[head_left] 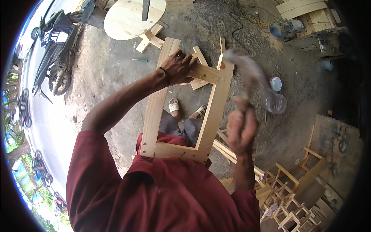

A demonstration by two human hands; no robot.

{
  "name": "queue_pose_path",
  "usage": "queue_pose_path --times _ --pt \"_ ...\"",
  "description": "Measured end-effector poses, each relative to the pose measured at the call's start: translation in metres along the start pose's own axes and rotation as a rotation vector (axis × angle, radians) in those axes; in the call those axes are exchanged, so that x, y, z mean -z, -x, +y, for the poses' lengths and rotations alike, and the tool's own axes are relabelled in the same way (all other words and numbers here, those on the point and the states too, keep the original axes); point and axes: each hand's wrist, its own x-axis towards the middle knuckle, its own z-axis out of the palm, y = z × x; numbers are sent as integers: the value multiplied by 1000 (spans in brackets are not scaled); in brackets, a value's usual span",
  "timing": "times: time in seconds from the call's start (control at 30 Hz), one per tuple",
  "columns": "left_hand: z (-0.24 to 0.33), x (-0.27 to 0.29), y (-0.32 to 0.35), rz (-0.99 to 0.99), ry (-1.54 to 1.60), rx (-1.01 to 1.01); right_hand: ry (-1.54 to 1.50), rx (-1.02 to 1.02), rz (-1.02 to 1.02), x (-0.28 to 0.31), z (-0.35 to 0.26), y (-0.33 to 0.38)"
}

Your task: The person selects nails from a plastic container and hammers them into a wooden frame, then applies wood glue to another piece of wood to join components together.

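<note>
A pale wooden frame (pixel 216 110) with two long rails and crosspieces stands before me, its near end against my red shirt. My left hand (pixel 178 69), with a dark bracelet at the wrist, is closed around the upper crosspiece (pixel 205 74) beside the left rail (pixel 154 112). In my right hand (pixel 242 129) is the handle of a hammer (pixel 253 73), smeared by motion. The hammer's blurred head shows beside the far end of the right rail; whether it touches the wood I cannot tell.
A round wooden top (pixel 129 23) lies at the far left, with wood pieces (pixel 199 58) beyond the frame. A screwdriver (pixel 140 60) is on the floor. To the right are a white tub (pixel 275 84), a clear plastic bottle (pixel 276 102) and stacked small wooden frames (pixel 288 210). A motorbike (pixel 58 58) stands left.
</note>
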Motion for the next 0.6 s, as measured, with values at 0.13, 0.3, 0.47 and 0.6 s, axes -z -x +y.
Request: queue_pose_path --times 0.13,0.3,0.47,0.6 --pt "1 -1 -1 -30 -2 4 -60 242 201 5 -21 3" --pt "-1 -3 -6 -32 -32 -6 165 -136 -164 -21 49 17" --pt "-2 2 -2 -76 -6 27 -31 68 99 8 -7 -5" --pt "-2 -2 -5 -71 -11 21 -656 336 421 9 -50 2"
